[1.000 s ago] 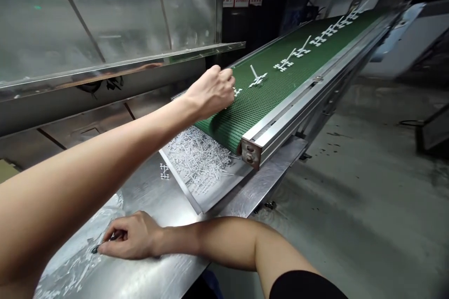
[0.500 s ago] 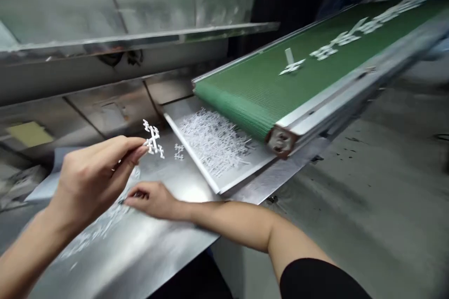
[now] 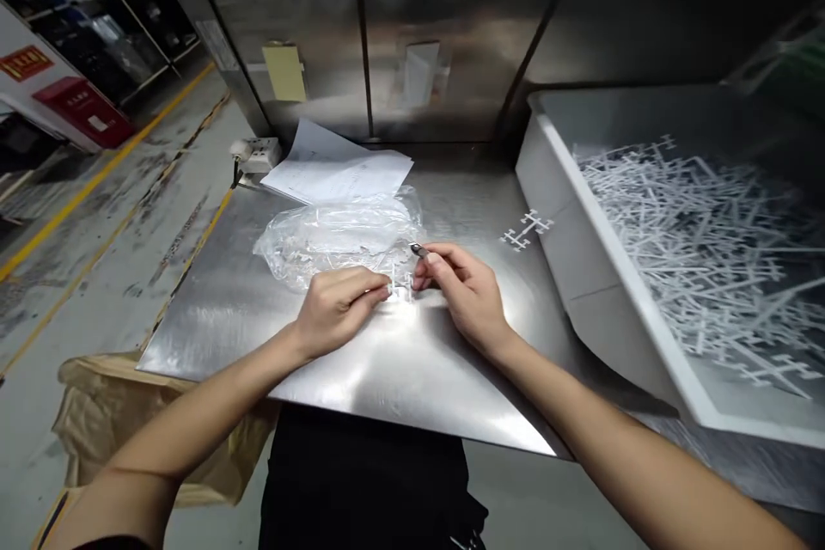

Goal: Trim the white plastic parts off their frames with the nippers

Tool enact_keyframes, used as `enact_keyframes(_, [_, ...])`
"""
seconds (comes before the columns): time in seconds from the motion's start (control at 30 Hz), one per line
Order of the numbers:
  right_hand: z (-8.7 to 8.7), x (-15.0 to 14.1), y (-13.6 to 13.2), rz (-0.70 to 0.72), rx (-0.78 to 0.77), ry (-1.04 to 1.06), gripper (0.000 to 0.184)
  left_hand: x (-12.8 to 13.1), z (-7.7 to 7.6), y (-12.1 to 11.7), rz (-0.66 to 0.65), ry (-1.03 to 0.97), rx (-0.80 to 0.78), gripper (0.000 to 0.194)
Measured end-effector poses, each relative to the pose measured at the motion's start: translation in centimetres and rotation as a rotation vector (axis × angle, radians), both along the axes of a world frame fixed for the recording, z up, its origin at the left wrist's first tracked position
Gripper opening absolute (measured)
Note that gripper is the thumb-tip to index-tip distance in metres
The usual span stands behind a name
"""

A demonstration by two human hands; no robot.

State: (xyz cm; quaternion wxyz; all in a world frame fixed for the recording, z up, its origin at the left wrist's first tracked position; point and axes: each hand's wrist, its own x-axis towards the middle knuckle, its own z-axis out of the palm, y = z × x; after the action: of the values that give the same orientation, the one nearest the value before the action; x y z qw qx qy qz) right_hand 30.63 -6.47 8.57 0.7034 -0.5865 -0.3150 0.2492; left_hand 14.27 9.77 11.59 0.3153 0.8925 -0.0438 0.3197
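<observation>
My left hand (image 3: 339, 305) pinches a small white plastic part (image 3: 400, 288) over the middle of the steel table (image 3: 400, 361). My right hand (image 3: 465, 292) meets it from the right, fingers closed round a small dark-tipped tool (image 3: 418, 250) at the same part. A clear plastic bag (image 3: 339, 236) holding small white pieces lies just behind both hands. Another white cross-shaped part (image 3: 527, 229) lies loose on the table to the right.
A white tray (image 3: 580, 275) full of white plastic sprues stands at the right. Papers (image 3: 335, 172) and a power strip (image 3: 256, 155) lie at the back left. A steel wall rises behind. A brown bag (image 3: 103, 421) hangs off the table's left front.
My left hand took a white part off the green conveyor and carried it to the table. My view swung left from the conveyor to the table, and both hands now meet at the part.
</observation>
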Motion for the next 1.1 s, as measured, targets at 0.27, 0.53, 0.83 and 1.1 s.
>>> enact_keyframes(0.27, [0.6,-0.1,-1.0,0.004,-0.136,-0.116,0.024,-0.3,-2.0,0.8,0.04,0.043,0.016,0.015])
enact_keyframes(0.53, [0.7,-0.4,-1.3,0.02,-0.206,-0.26,0.015,-0.1,-2.4,0.7,-0.04,0.115,0.03,0.017])
enact_keyframes(0.83, [0.8,-0.5,-1.3,0.046,-0.194,-0.353,0.012,-0.2,-2.3,0.6,-0.082,0.157,0.077,0.016])
enact_keyframes(1.1, [0.9,-0.6,-1.3,0.064,-0.168,-0.433,0.014,-0.2,-2.6,0.7,-0.113,0.15,0.099,0.016])
